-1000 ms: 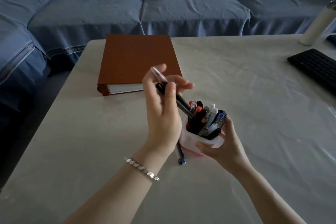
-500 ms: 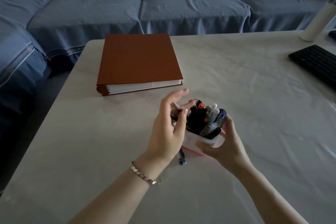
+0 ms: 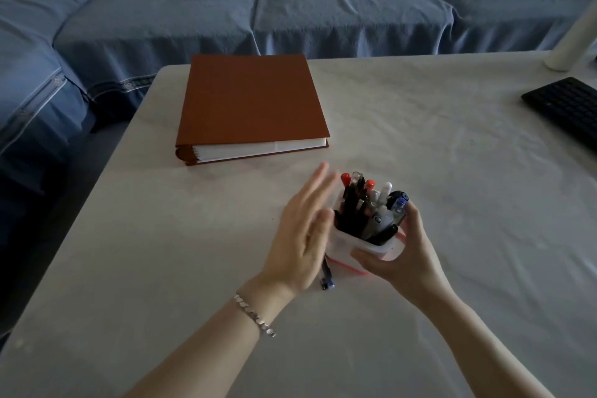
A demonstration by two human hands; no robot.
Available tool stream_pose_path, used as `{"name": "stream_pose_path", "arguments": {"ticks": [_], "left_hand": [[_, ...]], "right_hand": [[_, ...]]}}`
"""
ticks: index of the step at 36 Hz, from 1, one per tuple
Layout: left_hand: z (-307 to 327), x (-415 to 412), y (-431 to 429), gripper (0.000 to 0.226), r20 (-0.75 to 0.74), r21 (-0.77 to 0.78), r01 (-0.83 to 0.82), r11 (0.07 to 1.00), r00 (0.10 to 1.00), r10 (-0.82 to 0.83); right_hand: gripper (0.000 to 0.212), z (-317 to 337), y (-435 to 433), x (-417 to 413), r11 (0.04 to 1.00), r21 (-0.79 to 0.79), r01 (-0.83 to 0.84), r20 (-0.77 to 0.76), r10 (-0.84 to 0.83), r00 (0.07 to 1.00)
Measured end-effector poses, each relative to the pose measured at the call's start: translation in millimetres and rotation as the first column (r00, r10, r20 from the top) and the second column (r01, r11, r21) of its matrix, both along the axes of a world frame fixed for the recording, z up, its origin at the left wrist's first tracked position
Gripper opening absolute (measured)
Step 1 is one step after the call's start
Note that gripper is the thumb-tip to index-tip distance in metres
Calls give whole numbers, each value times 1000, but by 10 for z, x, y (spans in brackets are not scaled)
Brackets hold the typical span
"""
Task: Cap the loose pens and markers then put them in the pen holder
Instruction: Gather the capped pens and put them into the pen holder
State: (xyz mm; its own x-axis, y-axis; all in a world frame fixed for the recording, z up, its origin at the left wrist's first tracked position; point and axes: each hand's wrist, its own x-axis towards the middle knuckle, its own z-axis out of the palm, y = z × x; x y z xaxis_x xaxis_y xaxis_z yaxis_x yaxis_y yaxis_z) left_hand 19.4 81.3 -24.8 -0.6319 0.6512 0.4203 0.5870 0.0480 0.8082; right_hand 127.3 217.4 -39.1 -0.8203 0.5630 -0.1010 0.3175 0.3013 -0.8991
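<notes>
Now my right hand (image 3: 402, 257) grips the holder (image 3: 340, 249); my left hand (image 3: 302, 239) is spread, empty, beside it. One pen (image 3: 327, 278) lies on the bench (image 3: 452, 171) at its base: light, slick, I'd pinch mid-barrel.

A translucent white pen holder (image 3: 361, 247) with a red base sits on the pale table (image 3: 193, 252), crammed with pens and markers (image 3: 368, 207), red, white and blue ends up. One blue pen (image 3: 326, 276) lies flat just beside its base.
</notes>
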Motion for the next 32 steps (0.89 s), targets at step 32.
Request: {"name": "stream_pose_path", "arguments": {"ticks": [32], "left_hand": [[39,-244,-149,22,698,-162,-399,902,600,391]], "right_hand": [[90,18,-12,11,1000,-15,19,13,-19,1000]]}}
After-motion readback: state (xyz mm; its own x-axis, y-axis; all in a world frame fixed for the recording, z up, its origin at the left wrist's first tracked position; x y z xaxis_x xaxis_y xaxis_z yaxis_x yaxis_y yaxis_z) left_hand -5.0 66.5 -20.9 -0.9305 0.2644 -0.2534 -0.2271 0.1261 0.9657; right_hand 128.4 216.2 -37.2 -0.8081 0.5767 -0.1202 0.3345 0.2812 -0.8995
